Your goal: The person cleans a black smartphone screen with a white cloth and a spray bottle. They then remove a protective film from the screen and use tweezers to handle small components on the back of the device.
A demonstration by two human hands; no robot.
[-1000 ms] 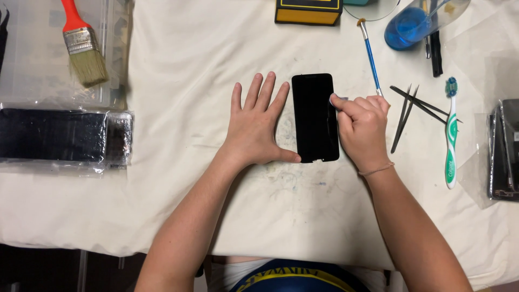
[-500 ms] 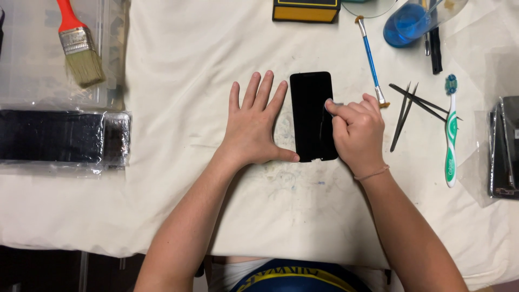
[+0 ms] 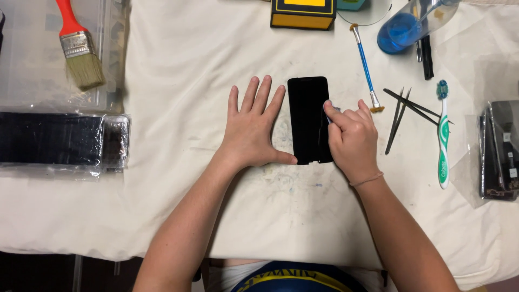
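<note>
A black phone screen (image 3: 306, 116) lies flat on the white cloth (image 3: 216, 216) in the middle. My left hand (image 3: 253, 127) rests flat and spread beside the screen's left edge, thumb tip touching its lower left corner. My right hand (image 3: 351, 138) is curled at the screen's right edge, pinching a small pale piece (image 3: 330, 112) against the glass with the index finger on the screen; what the piece is I cannot tell.
Right of my right hand lie a blue-handled brush (image 3: 365, 67), black tweezers (image 3: 403, 111) and a green toothbrush (image 3: 443, 132). A blue-bottomed clear container (image 3: 403, 24) and yellow-black box (image 3: 303, 13) sit at the back. Left: a red paintbrush (image 3: 78, 46), bagged black parts (image 3: 59, 140). Far right: bagged parts (image 3: 497, 151).
My right hand has slid left from the screen's right edge onto the glass, index finger pressing the small piece. The left hand stays put. The view has shifted slightly.
</note>
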